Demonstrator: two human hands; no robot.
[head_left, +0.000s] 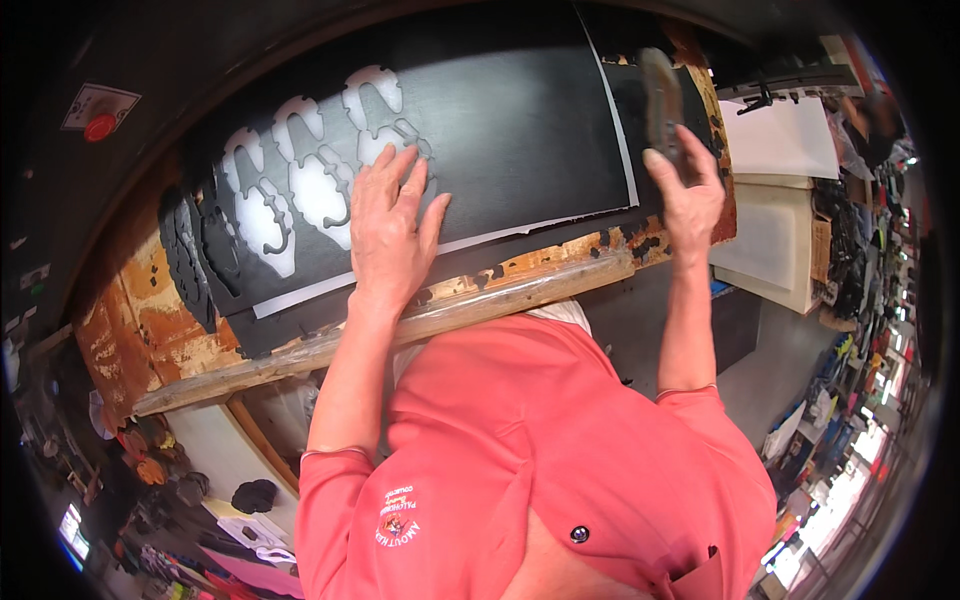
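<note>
A large black sheet lies on a worn wooden bench. Its left part has several shoe-sole-shaped cutouts showing white beneath. My left hand lies flat on the sheet with fingers spread, just right of the cutouts. My right hand is raised at the sheet's right end and grips a dark, elongated sole-shaped tool held upright. My coral shirt fills the lower middle of the view.
A wooden rail runs along the bench's front edge. White foam sheets are stacked at the right. Shelves of mixed goods line the right rim. Scraps and shoe parts lie on the floor at lower left.
</note>
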